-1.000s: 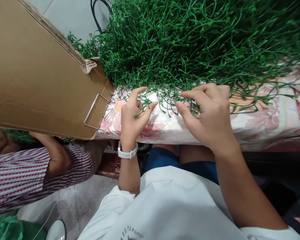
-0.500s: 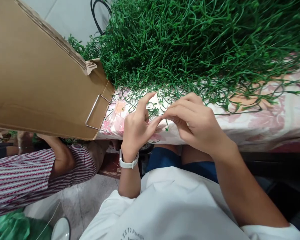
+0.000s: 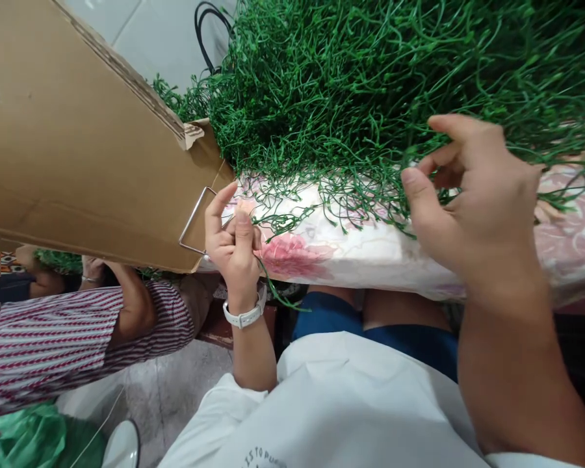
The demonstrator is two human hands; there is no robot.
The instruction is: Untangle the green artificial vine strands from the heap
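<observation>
Thin green plastic stems (image 3: 279,224) come out of my left hand (image 3: 234,244), whose lower fingers are curled round them; one strand hangs down over the table edge. Its index finger is raised. My right hand (image 3: 463,188) is over the front of a big pile of green artificial stems (image 3: 341,84), thumb and fingers apart, with nothing visible between them. Loose stems spread from the pile onto the flowered cloth (image 3: 370,257) between my hands.
A large cardboard box (image 3: 102,156) with a metal wire handle (image 3: 192,221) stands at the left. Beyond it a person in a striped top (image 3: 68,325) sits close by. A green bag (image 3: 34,435) lies at the lower left, and a black cable (image 3: 205,32) loops behind the box.
My hands have come apart. The right hand has moved right and up to the pile, its fingers opened. My left hand has shifted left, and its fingers have curled round stems.
</observation>
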